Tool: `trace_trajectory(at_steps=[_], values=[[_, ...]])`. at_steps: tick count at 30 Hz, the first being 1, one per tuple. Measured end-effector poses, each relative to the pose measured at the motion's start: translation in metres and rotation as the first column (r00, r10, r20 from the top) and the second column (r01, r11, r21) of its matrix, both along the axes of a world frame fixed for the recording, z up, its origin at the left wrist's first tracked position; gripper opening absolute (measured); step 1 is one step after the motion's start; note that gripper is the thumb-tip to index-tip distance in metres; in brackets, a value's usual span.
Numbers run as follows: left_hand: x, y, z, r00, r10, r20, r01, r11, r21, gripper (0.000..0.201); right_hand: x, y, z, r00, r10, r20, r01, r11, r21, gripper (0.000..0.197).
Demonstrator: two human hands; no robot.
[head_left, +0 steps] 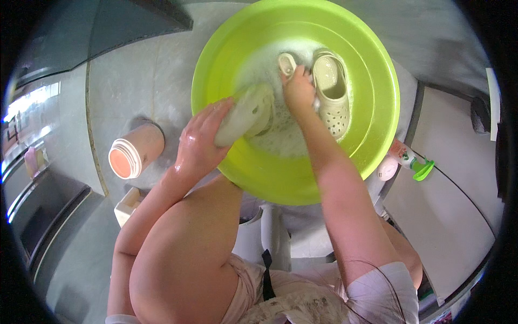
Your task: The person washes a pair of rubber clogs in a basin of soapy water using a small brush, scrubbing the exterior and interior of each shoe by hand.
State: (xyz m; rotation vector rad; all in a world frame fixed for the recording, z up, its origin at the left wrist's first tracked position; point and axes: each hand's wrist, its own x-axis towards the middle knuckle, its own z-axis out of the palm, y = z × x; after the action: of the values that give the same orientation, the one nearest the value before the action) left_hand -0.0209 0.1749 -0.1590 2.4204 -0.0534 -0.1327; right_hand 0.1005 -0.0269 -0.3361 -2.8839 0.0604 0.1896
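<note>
A large lime-green basin (372, 146) holds soapy water with white foam. My left hand (200, 136) is wrapped round a pale, foam-covered clog (253, 110), tilted over the basin's left side and blurred by motion. In the middle of the basin my right hand (298, 93) is closed on a cream-coloured handle with a rounded end (287, 63), which looks like a brush; its lower part is hidden under my fingers and the foam. Just right of that hand lies a second cream clog (330, 89), sole down, with round holes in its toe and water inside.
Left of the basin, a peach-coloured wide-mouthed jar (137, 150) lies on the grey tiled floor, with a white box (128, 207) nearer me. On the right are a spray bottle with a green trigger (413, 159) and a pink round item (387, 168). My knees flank the basin's near rim.
</note>
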Motion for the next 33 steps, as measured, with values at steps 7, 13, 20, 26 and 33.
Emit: trace_trajectory(at_steps=[7,13,20,26,33], values=[[-0.002,0.013,0.015,0.993,0.07,-0.095,-0.068,0.997,0.018,0.064,-0.023,0.038,0.121,0.905,0.23,-0.357,0.165,0.583,0.796,0.044],[0.032,-0.018,0.013,0.93,0.143,-0.339,-0.144,0.989,0.023,0.062,-0.069,0.021,0.175,0.935,0.326,-0.143,-0.159,0.742,0.652,0.054],[0.059,-0.028,-0.005,0.951,0.308,-0.032,-0.309,0.94,-0.143,0.061,-0.05,0.022,0.189,0.97,0.243,-0.027,-0.171,0.752,0.636,0.055],[0.068,-0.033,-0.008,0.946,0.275,-0.169,-0.312,0.914,-0.259,0.066,-0.035,0.021,0.21,0.936,0.305,-0.174,-0.216,0.891,0.399,0.06],[0.053,-0.041,-0.012,0.976,0.217,0.013,-0.208,0.949,-0.236,0.067,0.005,0.002,0.218,0.919,0.275,-0.284,-0.156,0.913,0.378,0.066]])
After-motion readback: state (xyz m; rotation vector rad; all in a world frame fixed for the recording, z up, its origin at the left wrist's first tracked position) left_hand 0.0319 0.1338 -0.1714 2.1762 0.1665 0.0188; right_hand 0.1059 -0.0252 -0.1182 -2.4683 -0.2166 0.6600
